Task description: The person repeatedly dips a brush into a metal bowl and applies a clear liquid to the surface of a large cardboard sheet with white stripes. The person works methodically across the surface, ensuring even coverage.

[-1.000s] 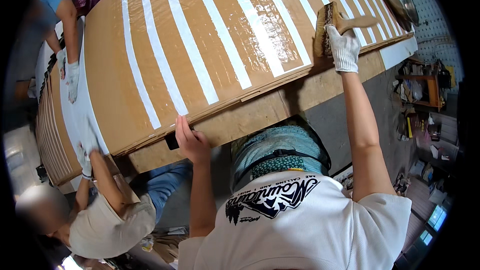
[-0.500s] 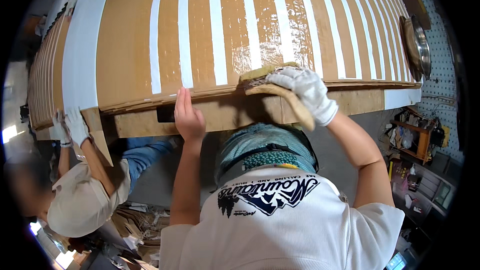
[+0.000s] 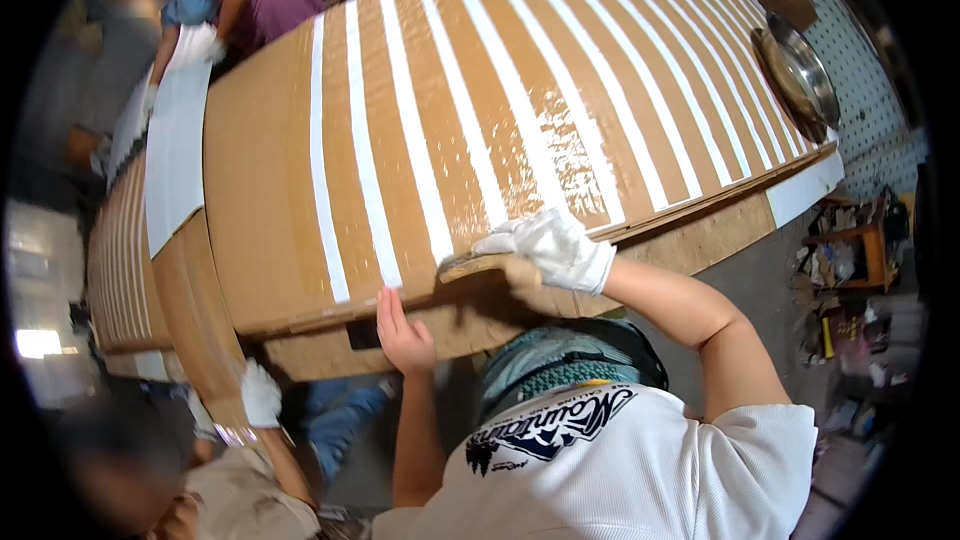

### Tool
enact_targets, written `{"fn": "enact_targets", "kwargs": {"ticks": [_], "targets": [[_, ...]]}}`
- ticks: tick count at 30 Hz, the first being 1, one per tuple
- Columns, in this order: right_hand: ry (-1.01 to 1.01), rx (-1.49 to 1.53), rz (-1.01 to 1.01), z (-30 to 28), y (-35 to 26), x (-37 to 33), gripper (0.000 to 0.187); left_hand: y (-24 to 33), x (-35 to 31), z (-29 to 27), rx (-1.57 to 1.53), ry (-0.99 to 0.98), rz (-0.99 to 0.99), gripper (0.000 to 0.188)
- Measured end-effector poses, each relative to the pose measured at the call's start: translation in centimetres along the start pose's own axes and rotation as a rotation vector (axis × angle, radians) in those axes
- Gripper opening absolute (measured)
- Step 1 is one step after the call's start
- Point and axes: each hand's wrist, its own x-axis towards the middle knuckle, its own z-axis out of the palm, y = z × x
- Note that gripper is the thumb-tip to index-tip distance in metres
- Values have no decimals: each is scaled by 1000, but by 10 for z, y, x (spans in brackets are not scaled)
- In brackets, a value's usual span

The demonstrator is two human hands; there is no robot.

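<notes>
even pressure at the near edge

grasping, with the white-gloved right hand (image 3: 556, 248), a tan brush with a curved wooden handle (image 3: 480, 266), at the near edge of layered brown cardboard sheets (image 3: 258, 190) crossed by long white strips (image 3: 334, 267), on a pale wooden desk (image 3: 712, 244). holding nothing visible with the bare left hand (image 3: 404, 336), straight-fingered beside that edge. probably best: stroke lightly, avoid lifting the strips' lower ends, keep bare fingers clear.

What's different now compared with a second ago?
The right hand, holding the brush, has moved leftward across the striped cardboard. A co-worker's gloved hand, earlier at the white sheet, now grips a brown panel. The left hand stays at the cardboard's near edge, and the metal basin remains at the far right.
</notes>
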Motion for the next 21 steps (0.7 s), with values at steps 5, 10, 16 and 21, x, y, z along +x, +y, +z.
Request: {"fn": "enact_targets", "kwargs": {"ticks": [5,10,16,21], "targets": [[274,-200,175,-23,67,-34,38,19,5,6,-5,7,-27,61],[372,184,-23,-37,133,-122,23,41,1,14,92,-15,-144,69],[532,-30,236,-99,263,-223,22,157,27,58,-94,202,-104,54],[475,448,227,-130,329,-337,15,333,39,124,-222,61,42,45]]}}
